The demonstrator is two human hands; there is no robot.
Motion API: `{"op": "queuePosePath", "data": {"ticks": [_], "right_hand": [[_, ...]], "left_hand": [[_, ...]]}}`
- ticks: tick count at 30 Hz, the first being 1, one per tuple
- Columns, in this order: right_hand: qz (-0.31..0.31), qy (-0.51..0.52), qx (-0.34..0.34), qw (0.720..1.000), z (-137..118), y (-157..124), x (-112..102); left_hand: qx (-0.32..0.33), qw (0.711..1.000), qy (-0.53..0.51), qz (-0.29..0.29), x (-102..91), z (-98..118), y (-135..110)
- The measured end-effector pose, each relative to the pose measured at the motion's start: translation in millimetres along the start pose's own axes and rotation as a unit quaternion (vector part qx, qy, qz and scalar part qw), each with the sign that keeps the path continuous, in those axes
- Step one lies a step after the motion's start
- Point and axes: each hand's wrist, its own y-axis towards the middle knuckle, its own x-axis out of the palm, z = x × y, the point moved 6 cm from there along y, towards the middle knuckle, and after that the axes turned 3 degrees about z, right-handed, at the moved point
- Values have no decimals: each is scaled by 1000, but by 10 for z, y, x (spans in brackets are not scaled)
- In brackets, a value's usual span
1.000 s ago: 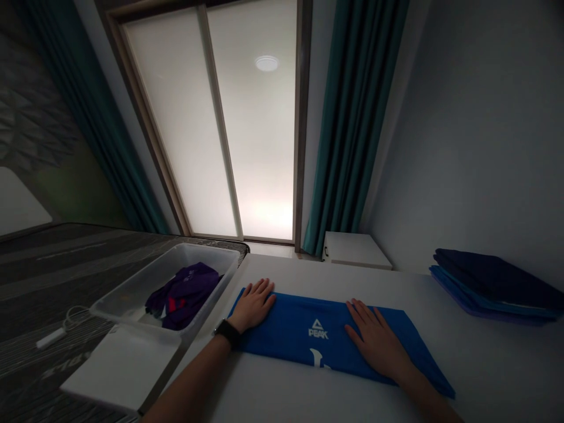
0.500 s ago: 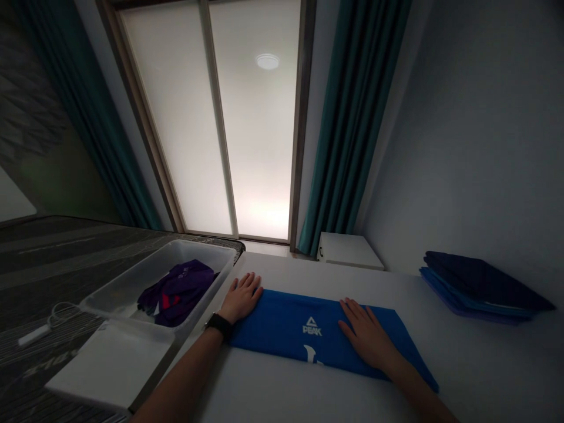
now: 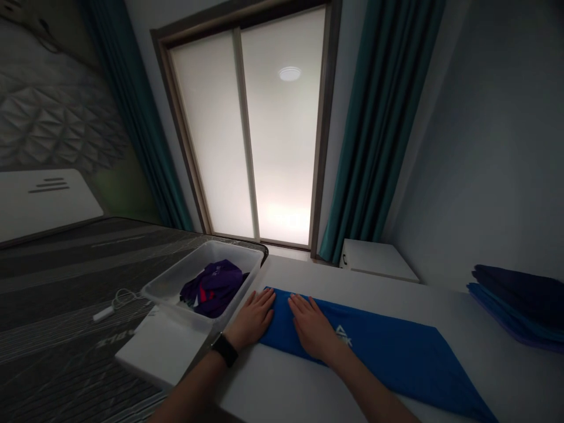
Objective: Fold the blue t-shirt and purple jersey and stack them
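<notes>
A blue garment (image 3: 388, 346), folded into a long flat strip with a white logo, lies across the white table (image 3: 282, 382). My left hand (image 3: 253, 317), with a dark watch on its wrist, rests flat at the strip's left end, fingers stretched out. Close beside it, my right hand (image 3: 311, 326) presses flat on the cloth just left of the logo and partly covers it. Neither hand grips the fabric.
Left of the table, a translucent plastic bin (image 3: 167, 288) holds crumpled purple clothing (image 3: 215, 288). A stack of folded dark and blue garments (image 3: 520, 302) sits at the right. A white cabinet (image 3: 379, 258) stands beyond the table, near the teal curtain (image 3: 374, 147).
My right hand has slid left along the blue garment, from right of the logo to near my left hand. The camera has turned left, shifting the scene rightward.
</notes>
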Motion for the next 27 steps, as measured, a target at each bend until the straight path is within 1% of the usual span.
{"op": "queuePosePath", "data": {"ticks": [2, 5, 8, 11, 14, 18, 21, 23, 27], "right_hand": [[3, -1, -10, 1000, -97, 153, 110], [-5, -4, -8, 1000, -132, 282, 269], [-12, -7, -6, 1000, -116, 302, 379], [-15, -8, -6, 1000, -103, 280, 419], [-19, -1, -8, 1000, -99, 275, 400], [-13, 24, -14, 1000, -57, 404, 274], [-2, 32, -20, 999, 12, 649, 151], [-6, 33, -26, 999, 58, 859, 113], [-36, 26, -44, 998, 104, 1242, 163]], "left_hand": [[-25, 1000, 9, -2, 33, -29, -38], [-37, 999, 20, -9, 63, -27, -41], [-43, 999, 25, -10, 73, -28, -26], [-51, 999, 0, -1, 78, -74, -17], [-92, 993, -68, 36, 65, -191, -23], [-154, 965, -176, 118, 30, -345, -52], [-174, 945, -232, 151, 18, -387, -61], [-191, 932, -258, 165, 9, -415, -70], [-207, 915, -296, 178, 8, -466, -89]]}}
